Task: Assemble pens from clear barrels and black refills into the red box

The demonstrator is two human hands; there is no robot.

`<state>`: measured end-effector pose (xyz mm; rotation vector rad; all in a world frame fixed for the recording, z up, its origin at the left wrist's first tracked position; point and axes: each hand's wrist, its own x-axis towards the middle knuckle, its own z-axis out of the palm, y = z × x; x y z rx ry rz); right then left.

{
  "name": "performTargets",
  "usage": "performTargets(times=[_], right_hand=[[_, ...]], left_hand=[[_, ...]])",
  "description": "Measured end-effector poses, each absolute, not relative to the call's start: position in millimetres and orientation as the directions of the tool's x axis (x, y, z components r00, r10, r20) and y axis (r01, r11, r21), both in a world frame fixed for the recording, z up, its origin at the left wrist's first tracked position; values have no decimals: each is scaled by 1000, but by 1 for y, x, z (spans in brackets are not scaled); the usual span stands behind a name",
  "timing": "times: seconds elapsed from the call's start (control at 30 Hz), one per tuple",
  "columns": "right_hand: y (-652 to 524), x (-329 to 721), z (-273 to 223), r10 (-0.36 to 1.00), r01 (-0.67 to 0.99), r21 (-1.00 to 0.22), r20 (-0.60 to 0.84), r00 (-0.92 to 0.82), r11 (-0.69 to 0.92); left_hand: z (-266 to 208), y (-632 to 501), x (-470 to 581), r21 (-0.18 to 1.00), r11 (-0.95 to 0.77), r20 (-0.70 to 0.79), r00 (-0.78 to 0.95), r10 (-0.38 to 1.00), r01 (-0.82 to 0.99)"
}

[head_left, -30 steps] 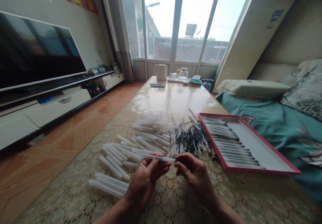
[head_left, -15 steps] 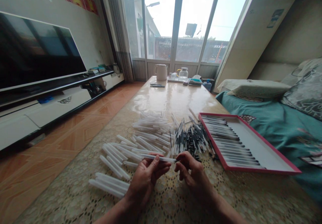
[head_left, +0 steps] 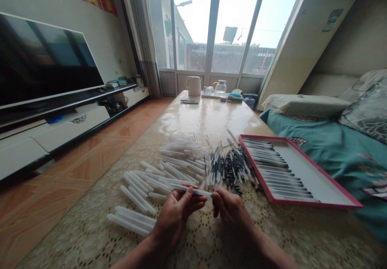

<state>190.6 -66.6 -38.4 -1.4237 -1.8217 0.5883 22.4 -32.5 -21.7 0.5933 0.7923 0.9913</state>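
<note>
My left hand (head_left: 178, 210) grips a whitish pen barrel (head_left: 198, 191) between thumb and fingers, holding it nearly level. At the barrel's right end my right hand (head_left: 231, 208) is closed, its thumb and forefinger pinched there; whatever small part they hold is hidden by the fingers. Beyond my left hand lies a pile of loose white pen tubes (head_left: 178, 168). Black-ended refills and small black caps form another heap (head_left: 231, 162) beyond my right hand. To the right, a red-rimmed tray (head_left: 320, 172) holds a row of pens (head_left: 281, 172) with dark ends.
The long table (head_left: 211, 117) has a patterned cover. At its far end stand a beige jug (head_left: 193, 86), a glass pot (head_left: 220, 88) and a pack of tissues (head_left: 235, 96). A sofa with a teal cover (head_left: 305, 128) flanks the right side; a television (head_left: 48, 59) is at left.
My right fingers have closed more tightly at the barrel's right end. My left hand and the barrel have hardly moved.
</note>
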Motion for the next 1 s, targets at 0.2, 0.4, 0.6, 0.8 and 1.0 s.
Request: performTargets(times=[0.2, 0.4, 0.6, 0.8, 1.0], right_hand=[[-67, 190, -37, 961, 582, -771, 268, -71, 258], [-67, 191, -39, 963, 631, -731, 246, -110, 259], [-67, 191, -37, 958, 630, -728, 270, -98, 269], [-67, 192, -37, 964, 671, -695, 233, -129, 257], [-68, 191, -38, 957, 677, -683, 264, -124, 276]], left_hand=[[-23, -31, 21, 747, 420, -298, 306, 904, -515], [-23, -32, 21, 752, 426, -302, 312, 901, -503], [-22, -34, 21, 748, 410, -295, 293, 910, -522], [-21, -33, 21, 749, 430, -299, 322, 898, -504], [-20, -32, 22, 753, 420, -306, 296, 905, -507]])
